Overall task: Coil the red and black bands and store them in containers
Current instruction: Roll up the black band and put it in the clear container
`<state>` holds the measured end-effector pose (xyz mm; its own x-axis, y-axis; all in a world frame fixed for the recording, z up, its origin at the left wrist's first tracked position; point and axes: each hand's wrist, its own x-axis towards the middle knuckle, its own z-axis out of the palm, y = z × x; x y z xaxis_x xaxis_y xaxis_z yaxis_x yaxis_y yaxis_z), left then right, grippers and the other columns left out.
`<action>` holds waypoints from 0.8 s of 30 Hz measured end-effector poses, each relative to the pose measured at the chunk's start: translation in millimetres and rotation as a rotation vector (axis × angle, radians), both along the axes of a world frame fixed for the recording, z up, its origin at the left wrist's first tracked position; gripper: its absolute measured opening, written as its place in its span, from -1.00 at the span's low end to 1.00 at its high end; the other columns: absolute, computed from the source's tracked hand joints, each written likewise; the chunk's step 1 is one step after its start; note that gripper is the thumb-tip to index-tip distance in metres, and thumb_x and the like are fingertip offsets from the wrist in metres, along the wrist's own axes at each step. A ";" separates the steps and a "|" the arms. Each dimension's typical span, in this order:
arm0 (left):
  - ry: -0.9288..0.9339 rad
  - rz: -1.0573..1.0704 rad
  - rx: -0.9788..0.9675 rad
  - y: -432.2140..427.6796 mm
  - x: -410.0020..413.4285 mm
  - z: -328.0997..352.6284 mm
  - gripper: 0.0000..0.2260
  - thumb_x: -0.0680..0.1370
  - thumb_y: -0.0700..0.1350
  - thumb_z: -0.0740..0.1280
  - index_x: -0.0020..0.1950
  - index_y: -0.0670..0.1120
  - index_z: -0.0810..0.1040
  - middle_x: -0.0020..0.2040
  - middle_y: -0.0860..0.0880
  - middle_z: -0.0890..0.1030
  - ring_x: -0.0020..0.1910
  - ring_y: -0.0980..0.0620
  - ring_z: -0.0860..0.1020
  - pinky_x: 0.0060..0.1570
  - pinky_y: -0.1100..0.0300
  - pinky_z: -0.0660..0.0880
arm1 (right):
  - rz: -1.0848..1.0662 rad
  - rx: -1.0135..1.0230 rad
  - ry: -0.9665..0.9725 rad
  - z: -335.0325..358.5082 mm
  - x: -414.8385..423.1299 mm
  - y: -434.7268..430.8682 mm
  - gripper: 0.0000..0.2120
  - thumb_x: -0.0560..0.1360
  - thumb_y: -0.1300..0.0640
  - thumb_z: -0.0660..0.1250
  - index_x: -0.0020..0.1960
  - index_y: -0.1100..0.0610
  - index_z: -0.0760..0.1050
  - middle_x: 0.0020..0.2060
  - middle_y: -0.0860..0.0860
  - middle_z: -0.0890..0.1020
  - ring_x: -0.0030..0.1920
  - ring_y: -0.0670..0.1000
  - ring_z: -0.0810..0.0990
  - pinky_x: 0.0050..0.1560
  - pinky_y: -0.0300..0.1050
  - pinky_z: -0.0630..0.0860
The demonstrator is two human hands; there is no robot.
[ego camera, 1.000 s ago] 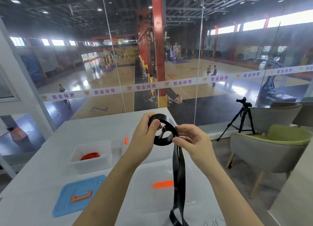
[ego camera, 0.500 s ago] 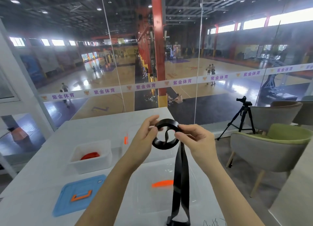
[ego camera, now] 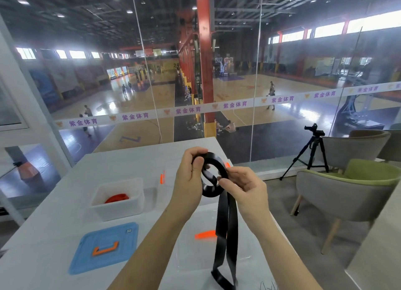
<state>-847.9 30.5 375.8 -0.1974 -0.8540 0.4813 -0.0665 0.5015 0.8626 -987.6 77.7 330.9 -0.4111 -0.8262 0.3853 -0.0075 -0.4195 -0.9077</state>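
Note:
I hold a black band (ego camera: 225, 222) in the air above the white table (ego camera: 54, 229). Its upper part is wound into a loose coil between my hands, and a long double tail hangs down to the table's near edge. My left hand (ego camera: 188, 181) grips the coil's left side with curled fingers. My right hand (ego camera: 243, 184) pinches the coil's right side where the tail leaves it. A red band (ego camera: 117, 198) lies coiled inside a white container (ego camera: 118, 209) to the left.
A blue lid (ego camera: 104, 248) with an orange handle lies at the near left. A clear lid (ego camera: 191, 252) with an orange handle lies under the hanging tail. A second clear container (ego camera: 161, 181) stands behind my hands. Armchairs (ego camera: 347, 194) and a tripod (ego camera: 312, 152) stand on the right.
The coil has been turned and wound further between my hands. The hanging tail has shortened a little and shifted at its lower end.

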 end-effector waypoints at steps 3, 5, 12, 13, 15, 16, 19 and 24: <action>-0.125 -0.033 0.016 -4.0 8.3 0.1 -0.83 0.74 -0.14 0.11 0.18 0.04 0.47 0.07 0.12 0.60 0.03 0.25 0.58 0.02 0.44 0.47 | -0.035 0.034 0.008 1.7 -5.9 -0.5 -0.78 0.45 0.32 0.57 -0.01 0.03 0.74 -0.10 0.04 0.77 -0.05 0.07 0.76 0.08 -0.07 0.69; -0.247 -0.042 0.024 -7.6 15.6 1.9 -0.91 0.73 -0.09 0.16 0.18 0.05 0.43 0.10 0.14 0.58 0.09 0.21 0.57 0.02 0.43 0.47 | -0.033 0.046 0.050 4.8 -9.4 -0.8 -0.80 0.45 0.31 0.58 0.00 0.07 0.75 -0.11 0.02 0.78 -0.07 0.04 0.76 0.07 -0.07 0.70; -0.392 -0.098 -0.151 -11.5 18.9 1.4 -0.73 0.70 -0.18 0.22 0.32 0.14 0.48 0.23 0.19 0.54 0.26 0.21 0.50 0.25 0.42 0.41 | -0.012 0.019 0.102 11.2 -7.3 -2.8 -0.76 0.42 0.28 0.61 -0.02 -0.01 0.73 -0.12 0.01 0.78 -0.08 0.05 0.77 0.03 -0.08 0.69; -0.321 -0.094 -0.169 -11.5 17.8 -0.4 -0.72 0.70 -0.22 0.22 0.29 0.12 0.52 0.20 0.18 0.56 0.26 0.19 0.51 0.25 0.41 0.41 | -0.005 0.018 0.092 10.8 -6.4 -2.6 -0.75 0.42 0.29 0.61 -0.02 -0.01 0.72 -0.10 0.01 0.77 -0.07 0.05 0.77 0.04 -0.08 0.69; -0.173 -0.082 -0.168 -11.9 14.9 -3.8 -0.71 0.68 -0.28 0.23 0.22 0.08 0.58 0.15 0.12 0.59 0.23 0.09 0.55 0.25 0.32 0.44 | 0.013 0.014 0.090 7.7 -4.8 -1.1 -0.71 0.43 0.30 0.60 0.02 -0.03 0.69 -0.07 0.02 0.77 -0.02 0.04 0.76 0.07 -0.11 0.68; -0.108 -0.085 -0.140 -11.9 13.6 -5.3 -0.71 0.68 -0.28 0.23 0.19 0.08 0.60 0.14 0.09 0.59 0.22 0.04 0.56 0.26 0.24 0.47 | 0.023 0.012 0.091 5.2 -4.0 0.8 -0.68 0.44 0.32 0.59 0.05 -0.04 0.69 -0.05 0.01 0.77 0.01 0.03 0.76 0.08 -0.14 0.67; -0.042 -0.107 -0.053 -12.1 14.2 -9.4 -0.70 0.69 -0.27 0.23 0.18 0.10 0.62 0.15 0.03 0.61 0.20 -0.01 0.60 0.27 0.14 0.52 | 0.030 0.014 0.067 0.0 -5.0 6.5 -0.68 0.45 0.36 0.56 0.03 -0.02 0.69 -0.06 0.00 0.78 0.00 -0.01 0.76 0.06 -0.24 0.63; -0.160 -0.246 0.083 -15.3 27.0 -11.2 -0.71 0.69 -0.29 0.22 0.29 0.01 0.60 0.24 -0.01 0.64 0.17 0.04 0.66 0.19 0.19 0.56 | -0.028 0.032 0.088 3.5 -16.5 8.0 -0.71 0.44 0.33 0.58 -0.10 -0.08 0.73 -0.14 -0.02 0.77 -0.08 0.00 0.75 -0.01 -0.26 0.62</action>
